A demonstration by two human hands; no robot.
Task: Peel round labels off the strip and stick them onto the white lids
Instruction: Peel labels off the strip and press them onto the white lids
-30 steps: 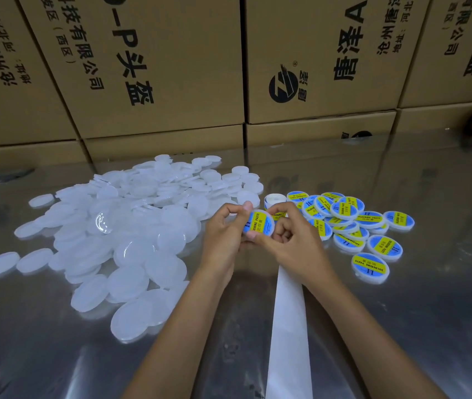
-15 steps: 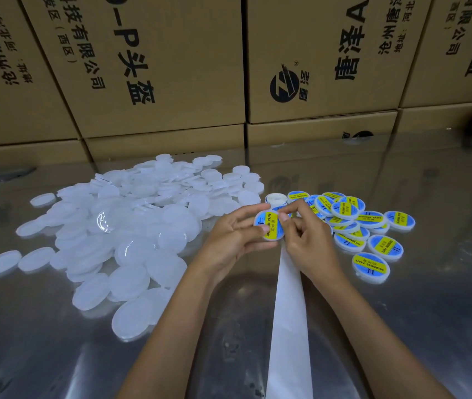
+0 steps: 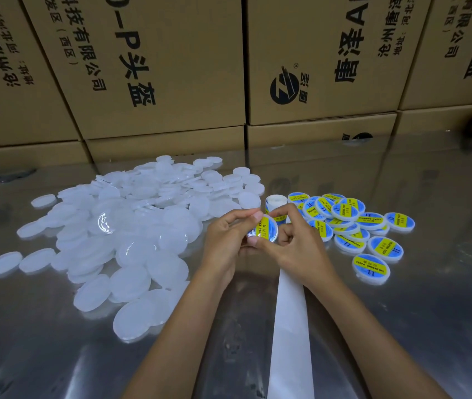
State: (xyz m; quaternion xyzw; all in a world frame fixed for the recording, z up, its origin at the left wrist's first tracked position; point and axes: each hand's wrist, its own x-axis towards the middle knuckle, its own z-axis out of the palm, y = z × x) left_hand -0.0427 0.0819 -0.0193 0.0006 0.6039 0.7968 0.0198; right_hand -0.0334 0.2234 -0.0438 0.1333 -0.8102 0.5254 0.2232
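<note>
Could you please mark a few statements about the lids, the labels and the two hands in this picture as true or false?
1. Both hands hold one labelled lid between them. True: the left hand and right hand both have fingers on it.
2. The plain white lids lie to the right of the hands. False: that pile is on the left.
3. The finished labelled lids are grouped to the right of the hands. True.
4. The white backing strip runs off to the left edge of the table. False: it trails toward the person, between the forearms.
5. Cardboard boxes stand behind the table. True.
</note>
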